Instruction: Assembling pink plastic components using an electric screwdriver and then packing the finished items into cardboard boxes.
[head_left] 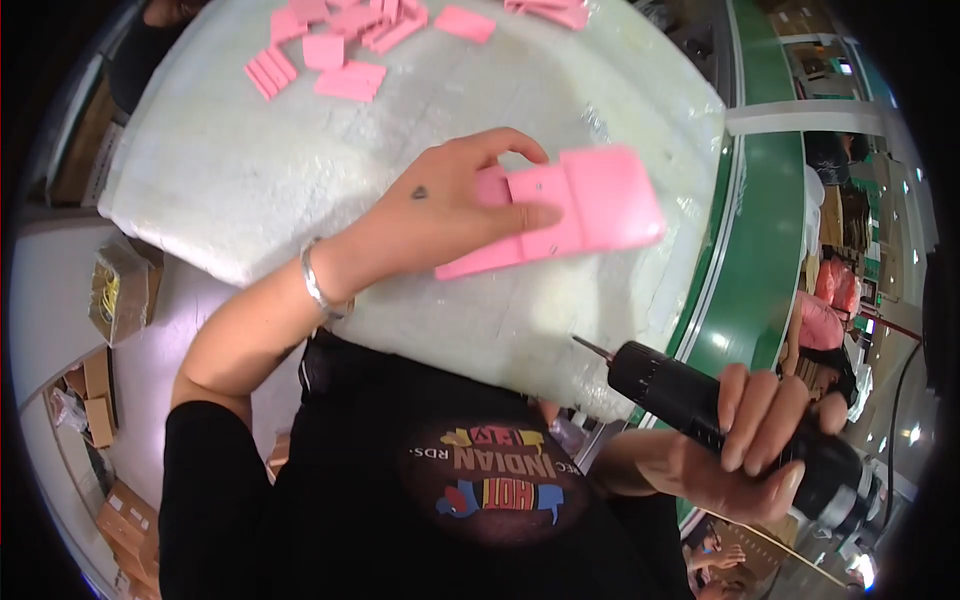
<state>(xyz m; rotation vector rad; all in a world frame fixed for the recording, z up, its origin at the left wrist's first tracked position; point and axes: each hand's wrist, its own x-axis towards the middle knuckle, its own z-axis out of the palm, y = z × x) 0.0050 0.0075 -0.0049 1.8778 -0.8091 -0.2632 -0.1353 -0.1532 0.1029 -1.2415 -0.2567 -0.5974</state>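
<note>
Bin: at the left edge of the frame we see a clear bin (132, 300) with something yellow inside.
Surface: pale and plastic-covered, the surface (215, 165) fills the upper middle.
Loose pieces: small pink pieces (323, 50) lie scattered along the top, some overlapping.
Left hand: near the centre, our left hand (455, 200) wears a bracelet (312, 282) at the wrist; its grip holds the pink part, thumb laid across it.
Pink part: right of centre, over the surface, the pink part (612, 200) shows a rounded right end; we cannot tell whether it is lifted.
Driver: lower right, a black power screwdriver (665, 388) points up-left, its tip apart from the pink part.
Right hand: our right hand (755, 440) has its grip wrapped round the power screwdriver.
</note>
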